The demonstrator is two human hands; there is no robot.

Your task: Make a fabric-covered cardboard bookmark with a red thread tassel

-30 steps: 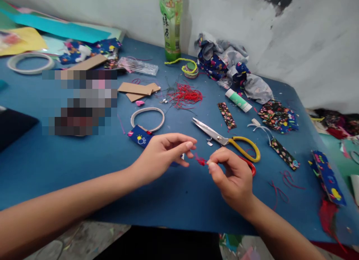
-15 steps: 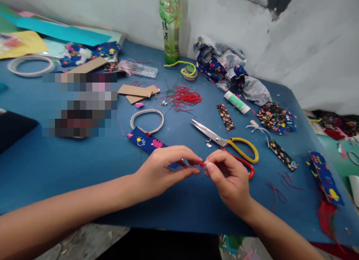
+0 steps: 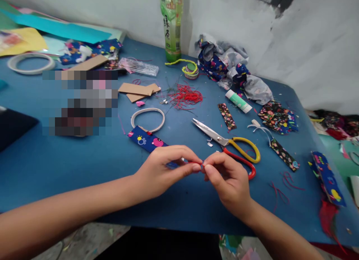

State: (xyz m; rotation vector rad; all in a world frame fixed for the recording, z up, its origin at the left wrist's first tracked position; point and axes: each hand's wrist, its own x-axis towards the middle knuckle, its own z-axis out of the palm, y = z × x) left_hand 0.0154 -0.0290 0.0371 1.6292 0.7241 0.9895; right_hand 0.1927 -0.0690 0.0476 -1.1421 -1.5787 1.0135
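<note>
A bit of red thread (image 3: 202,165) is pinched between the fingertips of both hands, which almost meet above the table. My left hand (image 3: 161,168) is closed on it with thumb and index finger. From the other side my right hand (image 3: 228,178) pinches the thread too; most of it is hidden by the fingers. Behind my left hand lies a blue patterned fabric strip (image 3: 148,139), partly covered by that hand. Scissors (image 3: 224,140) with one yellow and one red handle rest just beyond my right hand, blades apart only slightly if at all.
Around the blue table (image 3: 112,159) lie a tape roll (image 3: 148,110), brown card strips (image 3: 136,89), a red thread pile (image 3: 186,96), a glue stick (image 3: 238,101) and crumpled fabric (image 3: 232,69). A green bottle (image 3: 171,32) stands by the wall. Finished-looking fabric strips (image 3: 328,178) sit right.
My left thumb and index finger have closed together on the red thread, and my fingertips have drawn closer. The view has shifted slightly; the things on the table lie as before.
</note>
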